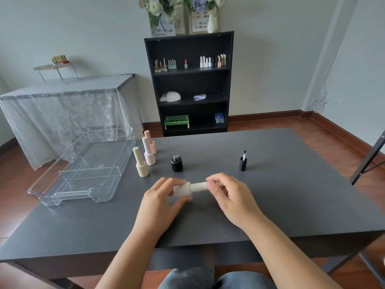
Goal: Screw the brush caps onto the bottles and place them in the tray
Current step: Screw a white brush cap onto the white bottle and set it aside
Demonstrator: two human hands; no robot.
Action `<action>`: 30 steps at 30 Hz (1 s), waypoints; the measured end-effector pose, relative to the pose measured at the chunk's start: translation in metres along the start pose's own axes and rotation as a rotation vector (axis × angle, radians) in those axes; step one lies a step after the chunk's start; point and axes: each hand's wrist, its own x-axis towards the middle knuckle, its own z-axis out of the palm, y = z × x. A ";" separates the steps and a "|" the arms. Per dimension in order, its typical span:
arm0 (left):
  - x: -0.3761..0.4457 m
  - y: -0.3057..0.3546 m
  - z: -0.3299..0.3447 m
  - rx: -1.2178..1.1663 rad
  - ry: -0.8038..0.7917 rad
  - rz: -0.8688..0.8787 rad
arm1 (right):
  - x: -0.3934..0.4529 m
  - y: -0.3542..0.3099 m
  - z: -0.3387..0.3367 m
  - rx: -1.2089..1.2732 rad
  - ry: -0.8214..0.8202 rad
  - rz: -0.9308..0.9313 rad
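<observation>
Nearest the camera, the person's knees show under the near edge of the grey table [270, 205]. Above the tabletop, both hands meet on a white bottle [183, 190] held sideways. The left hand [160, 203] is closed around the bottle's square body, thumb below and fingers on top, which braces it against turning. The right hand [227, 195] pinches the far end of the white cap [199, 186] between fingertips and thumb, a grip suited to twisting. The cap sits in line with the bottle and meets its neck, so the step in hand looks like tightening; whether the thread is fully seated cannot be told.

Further back, a black bottle [177, 163] stands open, its neck bare. Well apart to its right, the black cap [243, 162] stands with its brush pointing up, probably so the bristles stay off the table. That pair is not yet joined.

To the left of the black bottle, three capped bottles stand in a loose diagonal row beside the tray [52, 192]: a cream bottle [141, 164] nearest, a pale pink bottle [148, 153] behind it, and a peach bottle [150, 141] farthest. They stand just beside the tray's right wall, handy for transfer, yet nothing lies in the clear tray, so the placing step appears undone for all of them.

Beyond the table, a black shelf [188, 84] against the wall carries more small bottles.
</observation>
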 end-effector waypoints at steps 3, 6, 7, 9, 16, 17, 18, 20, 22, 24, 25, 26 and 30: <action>0.001 -0.004 -0.003 -0.136 0.106 -0.227 | 0.004 0.009 -0.008 0.018 0.283 0.134; 0.003 -0.011 -0.008 -0.244 0.220 -0.401 | 0.012 0.020 -0.016 0.045 0.431 0.310; 0.003 -0.014 -0.010 -0.270 0.267 -0.449 | 0.015 0.023 -0.018 0.051 0.458 0.349; 0.003 -0.022 -0.015 -0.337 0.365 -0.537 | 0.019 0.027 -0.020 0.073 0.485 0.407; 0.007 -0.035 -0.024 -0.217 0.411 -0.701 | 0.035 0.040 -0.029 -0.008 0.345 0.551; 0.008 -0.037 -0.023 -0.178 0.383 -0.696 | 0.037 0.041 -0.030 -0.024 0.324 0.561; 0.009 -0.038 -0.021 -0.136 0.358 -0.687 | 0.039 0.042 -0.031 -0.040 0.308 0.563; 0.012 -0.039 -0.017 -0.071 0.325 -0.673 | 0.044 0.045 -0.031 -0.064 0.285 0.563; 0.014 -0.037 -0.015 -0.041 0.304 -0.660 | 0.049 0.047 -0.032 -0.088 0.268 0.565; 0.016 -0.036 -0.014 -0.012 0.282 -0.648 | 0.052 0.047 -0.032 -0.102 0.264 0.558; 0.017 -0.036 -0.013 0.007 0.271 -0.640 | 0.053 0.047 -0.031 -0.118 0.271 0.534; 0.017 -0.036 -0.013 0.026 0.259 -0.630 | 0.053 0.047 -0.031 -0.146 0.277 0.512; 0.019 -0.035 -0.013 0.112 0.184 -0.612 | 0.053 0.047 -0.030 -0.196 0.292 0.439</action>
